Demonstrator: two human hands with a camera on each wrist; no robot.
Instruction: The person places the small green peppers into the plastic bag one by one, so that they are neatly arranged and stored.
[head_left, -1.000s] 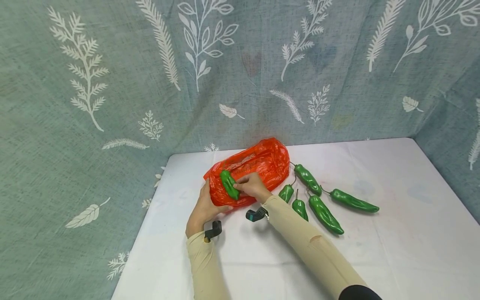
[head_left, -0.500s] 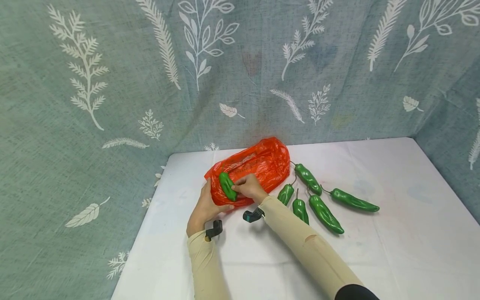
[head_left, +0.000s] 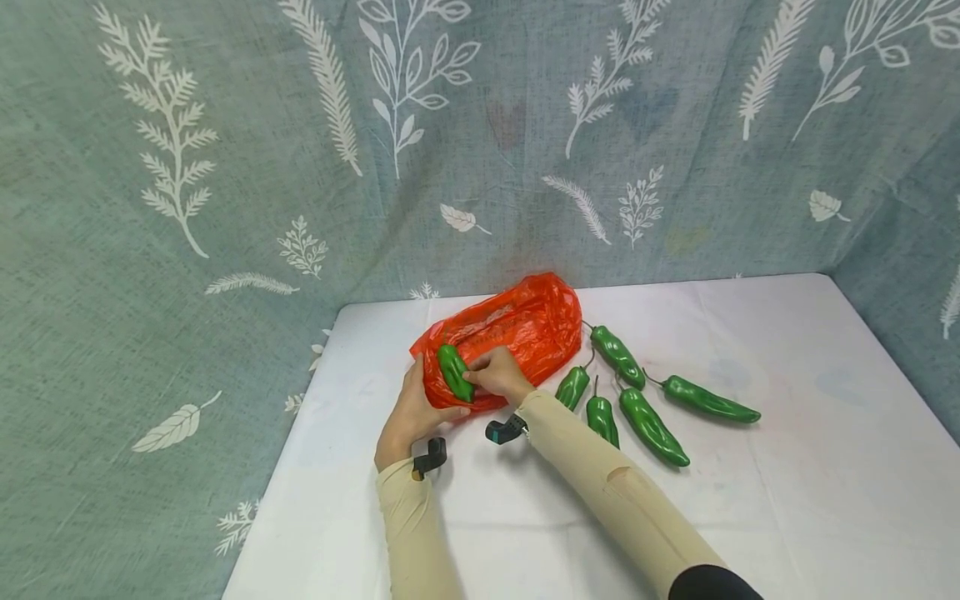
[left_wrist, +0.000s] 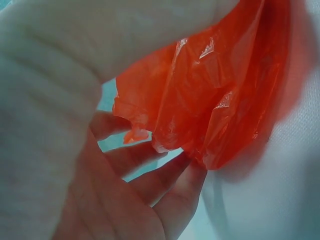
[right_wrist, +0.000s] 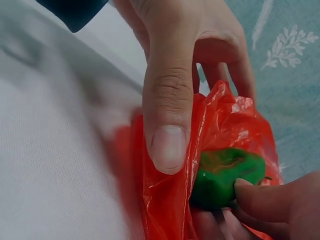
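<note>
A green pepper [head_left: 453,372] is pinched between the thumb and fingers of my right hand [head_left: 501,372], over the mouth end of a red plastic bag [head_left: 536,321]. In the right wrist view the pepper [right_wrist: 217,182] sits just inside the bag's rim, my right thumb on its side. My left hand [head_left: 408,410] holds the bag's near left end, thumb and fingers spread to either side of the mouth. In the left wrist view, fingertips of the left hand [left_wrist: 150,185] touch the bag's edge [left_wrist: 200,100]. The bag lies loose and crumpled.
Several long green peppers with thin stems lie right of the bag, among them one pepper [head_left: 652,427] and a far-right pepper [head_left: 708,400]. My right forearm partly covers two of them. A white cloth [head_left: 810,500] covers the table; a patterned green curtain [head_left: 510,167] rises behind.
My right hand has shifted slightly left and down with the pepper, then held nearly still. My left hand stays at the bag's end.
</note>
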